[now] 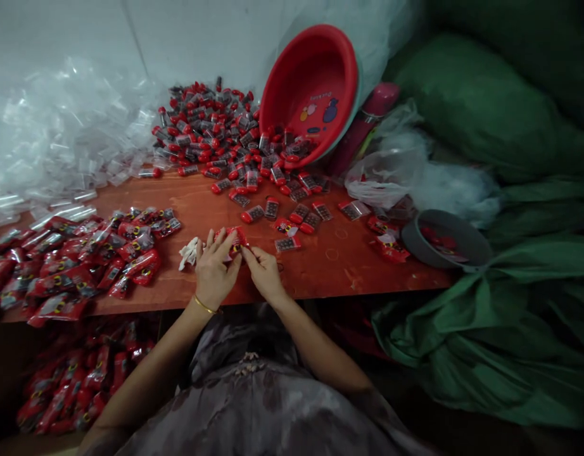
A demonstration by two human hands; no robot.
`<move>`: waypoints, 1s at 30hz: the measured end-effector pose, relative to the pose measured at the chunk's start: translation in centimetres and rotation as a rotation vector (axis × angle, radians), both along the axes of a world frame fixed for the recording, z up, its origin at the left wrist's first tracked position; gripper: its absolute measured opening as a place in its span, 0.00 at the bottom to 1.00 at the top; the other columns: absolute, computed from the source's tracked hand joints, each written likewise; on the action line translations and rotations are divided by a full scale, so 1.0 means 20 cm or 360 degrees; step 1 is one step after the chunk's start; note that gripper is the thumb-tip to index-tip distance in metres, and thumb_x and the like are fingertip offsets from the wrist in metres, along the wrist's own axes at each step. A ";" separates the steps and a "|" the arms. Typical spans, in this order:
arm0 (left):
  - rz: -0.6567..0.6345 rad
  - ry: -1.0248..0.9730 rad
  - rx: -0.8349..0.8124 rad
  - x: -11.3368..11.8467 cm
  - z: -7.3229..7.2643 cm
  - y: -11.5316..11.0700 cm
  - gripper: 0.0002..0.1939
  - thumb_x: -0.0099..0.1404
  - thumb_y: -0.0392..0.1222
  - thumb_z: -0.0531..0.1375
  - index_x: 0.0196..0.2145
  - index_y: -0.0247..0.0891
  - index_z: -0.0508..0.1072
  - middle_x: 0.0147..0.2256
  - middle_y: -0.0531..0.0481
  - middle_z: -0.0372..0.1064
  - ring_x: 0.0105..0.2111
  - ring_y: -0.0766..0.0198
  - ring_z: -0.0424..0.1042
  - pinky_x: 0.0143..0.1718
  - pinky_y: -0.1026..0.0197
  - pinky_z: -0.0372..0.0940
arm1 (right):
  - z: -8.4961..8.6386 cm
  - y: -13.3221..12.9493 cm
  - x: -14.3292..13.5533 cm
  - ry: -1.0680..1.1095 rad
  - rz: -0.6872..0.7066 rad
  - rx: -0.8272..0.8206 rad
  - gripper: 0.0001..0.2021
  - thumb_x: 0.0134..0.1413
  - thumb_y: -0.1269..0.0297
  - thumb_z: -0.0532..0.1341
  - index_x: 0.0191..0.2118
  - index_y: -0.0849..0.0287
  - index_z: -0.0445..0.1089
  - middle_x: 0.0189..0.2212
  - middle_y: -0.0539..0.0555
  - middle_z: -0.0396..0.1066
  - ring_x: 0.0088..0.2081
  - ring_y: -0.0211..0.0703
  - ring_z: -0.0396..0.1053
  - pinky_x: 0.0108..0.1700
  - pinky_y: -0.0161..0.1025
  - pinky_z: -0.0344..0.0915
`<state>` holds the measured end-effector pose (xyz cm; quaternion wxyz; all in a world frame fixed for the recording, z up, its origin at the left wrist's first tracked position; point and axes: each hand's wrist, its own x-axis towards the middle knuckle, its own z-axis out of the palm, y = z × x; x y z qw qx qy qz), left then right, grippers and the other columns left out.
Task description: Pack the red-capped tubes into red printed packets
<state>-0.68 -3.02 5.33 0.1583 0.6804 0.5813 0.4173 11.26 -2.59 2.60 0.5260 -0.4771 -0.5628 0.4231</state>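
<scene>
A small red printed packet [235, 238] is between my two hands near the table's front edge. My left hand [216, 266], with a gold bracelet at the wrist, lies over the packet's left side, fingers bent around it. The thumb and fingertips of my right hand [263, 269] pinch its right end. Crumpled white material [190, 253] touches the table just left of my left hand. Right of the packet lie several clear containers with red caps [288, 243]. Filled red packets [83, 259] are heaped at the left.
Behind, capped containers [211, 126] spill from a tilted red basin [306, 82]. Clear empty tubes [68, 126] fill the back left. A bottle [363, 126], grey bowl [415, 244] and green sacks [482, 107] stand right. More packets [83, 373] lie below the table [320, 278].
</scene>
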 end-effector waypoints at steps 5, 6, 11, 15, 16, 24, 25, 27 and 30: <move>-0.0187 -0.1126 -0.0545 0.04 -0.04 0.00 0.19 0.54 0.50 0.63 0.39 0.34 0.76 0.39 0.43 0.75 0.38 0.58 0.73 0.42 0.58 0.66 | -0.03 -0.02 0.06 0.0003 -0.0082 -0.0010 0.16 0.56 0.55 0.54 0.24 0.60 0.66 0.19 0.47 0.64 0.23 0.34 0.60 0.28 0.32 0.57; -0.0209 -0.1222 -0.0628 0.05 -0.05 -0.01 0.17 0.52 0.51 0.64 0.32 0.33 0.77 0.32 0.45 0.76 0.32 0.61 0.72 0.38 0.60 0.66 | -0.03 -0.03 0.08 -0.0036 -0.0087 -0.0005 0.16 0.56 0.55 0.54 0.23 0.59 0.65 0.19 0.47 0.62 0.22 0.34 0.59 0.27 0.32 0.55; -0.0068 -0.1328 -0.0710 0.12 -0.06 -0.02 0.13 0.45 0.47 0.69 0.19 0.34 0.76 0.19 0.54 0.69 0.21 0.70 0.64 0.28 0.66 0.61 | -0.04 -0.07 0.10 -0.0289 -0.0205 0.0053 0.18 0.57 0.55 0.51 0.19 0.57 0.57 0.15 0.44 0.54 0.19 0.32 0.53 0.24 0.32 0.50; -0.0060 -0.1632 -0.0799 0.15 -0.07 -0.03 0.15 0.41 0.47 0.71 0.25 0.35 0.78 0.24 0.53 0.74 0.26 0.68 0.68 0.33 0.65 0.64 | -0.04 -0.07 0.10 -0.0339 -0.0219 0.0120 0.18 0.59 0.56 0.49 0.20 0.56 0.56 0.16 0.44 0.55 0.21 0.33 0.54 0.25 0.32 0.52; -0.0068 -0.1714 -0.0834 0.16 -0.06 -0.02 0.16 0.41 0.47 0.71 0.26 0.35 0.79 0.26 0.52 0.74 0.27 0.68 0.69 0.34 0.64 0.64 | -0.05 -0.07 0.11 -0.0354 -0.0193 0.0125 0.17 0.59 0.56 0.49 0.21 0.57 0.57 0.17 0.45 0.56 0.21 0.33 0.55 0.26 0.32 0.52; 0.0141 -0.1959 -0.1018 0.14 -0.01 0.01 0.21 0.31 0.47 0.74 0.22 0.33 0.75 0.25 0.51 0.74 0.25 0.68 0.71 0.31 0.65 0.67 | 0.00 0.01 0.25 -0.1172 -0.0258 -0.0135 0.20 0.64 0.52 0.44 0.37 0.58 0.68 0.30 0.54 0.70 0.33 0.42 0.67 0.35 0.35 0.58; 0.0168 -0.1994 -0.1058 0.14 0.00 0.02 0.22 0.30 0.47 0.74 0.22 0.33 0.75 0.25 0.51 0.74 0.25 0.68 0.72 0.31 0.65 0.67 | 0.00 0.03 0.28 -0.1404 -0.0386 -0.0208 0.21 0.63 0.50 0.46 0.42 0.59 0.68 0.34 0.57 0.70 0.36 0.45 0.67 0.36 0.37 0.58; 0.0196 -0.2048 -0.1135 0.14 0.01 0.02 0.23 0.30 0.46 0.74 0.23 0.34 0.73 0.25 0.52 0.74 0.24 0.67 0.72 0.30 0.64 0.68 | -0.01 0.06 0.34 -0.1798 -0.0571 -0.0292 0.23 0.59 0.47 0.51 0.50 0.60 0.66 0.39 0.61 0.68 0.40 0.51 0.66 0.39 0.41 0.57; 0.0182 -0.2108 -0.1250 0.16 0.01 0.00 0.24 0.29 0.46 0.75 0.22 0.35 0.71 0.24 0.53 0.73 0.22 0.66 0.72 0.29 0.62 0.68 | -0.06 0.04 0.43 -0.2041 -0.0549 -0.0215 0.22 0.59 0.50 0.53 0.54 0.55 0.65 0.42 0.61 0.66 0.43 0.53 0.63 0.41 0.44 0.56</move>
